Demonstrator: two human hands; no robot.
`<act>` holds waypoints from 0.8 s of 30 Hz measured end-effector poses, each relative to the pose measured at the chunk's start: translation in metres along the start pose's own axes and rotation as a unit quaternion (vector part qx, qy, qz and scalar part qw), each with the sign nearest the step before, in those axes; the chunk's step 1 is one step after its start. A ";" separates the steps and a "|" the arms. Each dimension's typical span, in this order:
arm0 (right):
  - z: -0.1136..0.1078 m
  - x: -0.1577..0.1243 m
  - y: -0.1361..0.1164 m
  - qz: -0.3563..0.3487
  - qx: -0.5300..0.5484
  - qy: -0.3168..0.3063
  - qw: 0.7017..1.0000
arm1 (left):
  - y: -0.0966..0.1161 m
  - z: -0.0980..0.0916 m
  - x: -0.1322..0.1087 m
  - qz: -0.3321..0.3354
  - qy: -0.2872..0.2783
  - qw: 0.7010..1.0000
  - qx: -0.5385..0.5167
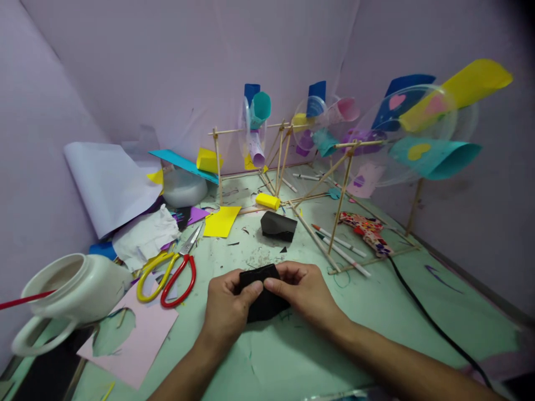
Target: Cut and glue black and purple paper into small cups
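Note:
A piece of black paper [267, 306] is held over the front of the table, its upper edge folded or rolled. My left hand [234, 303] grips its left side, the thumb pressed on the fold. On the other side my right hand [307, 289] pinches the top right corner, thumb tip near the left thumb. Just beyond the hands lies a folded black paper piece [278, 226], and behind it a small yellow paper roll [267, 201]. Scissors [171, 273] with one yellow and one red handle rest left of my left hand, apart from it.
Stick frames [345, 195] carry clear discs with coloured paper cups at the back and right. A glue gun [368, 231] with a black cord lies right. Left are a white mug [87, 287], cut pink paper [146, 334], crumpled tissue [146, 236] and yellow paper [222, 221]. Markers [343, 253] lie near the sticks.

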State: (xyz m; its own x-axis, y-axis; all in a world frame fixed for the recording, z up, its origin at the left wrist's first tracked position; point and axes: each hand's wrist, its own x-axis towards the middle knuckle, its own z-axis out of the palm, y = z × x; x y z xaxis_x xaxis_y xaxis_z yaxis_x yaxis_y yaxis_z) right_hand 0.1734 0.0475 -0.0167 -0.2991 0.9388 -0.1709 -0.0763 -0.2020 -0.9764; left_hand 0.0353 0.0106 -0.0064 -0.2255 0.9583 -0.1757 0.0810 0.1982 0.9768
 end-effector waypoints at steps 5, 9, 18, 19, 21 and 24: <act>0.003 -0.002 0.001 -0.015 -0.010 0.030 0.999 | -0.009 0.003 0.002 -0.016 -0.035 0.997 -0.072; 0.001 -0.002 0.003 -0.010 -0.011 -0.020 1.000 | -0.004 0.003 0.001 -0.038 -0.032 0.994 -0.096; -0.141 -0.012 -0.032 -0.101 -0.425 0.318 0.842 | -0.011 -0.001 0.007 -0.094 0.002 0.984 -0.154; -0.158 -0.012 -0.036 -0.069 -0.464 0.317 0.824 | -0.011 -0.001 0.008 -0.099 0.005 0.983 -0.154; -0.180 -0.010 -0.041 -0.019 -0.520 0.307 0.797 | -0.010 -0.001 0.009 -0.111 0.012 0.982 -0.151; -0.190 0.001 -0.044 0.065 -0.550 0.289 0.781 | -0.006 0.000 0.008 -0.116 0.013 0.983 -0.145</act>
State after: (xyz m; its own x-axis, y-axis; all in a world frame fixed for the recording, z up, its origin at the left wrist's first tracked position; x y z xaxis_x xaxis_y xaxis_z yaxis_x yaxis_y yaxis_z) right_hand 0.3569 0.1102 0.0015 0.2680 0.9634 0.0016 0.8767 -0.2431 -0.4151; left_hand 0.0326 0.0172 -0.0138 -0.2301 0.8876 -0.3991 -0.2541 0.3411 0.9050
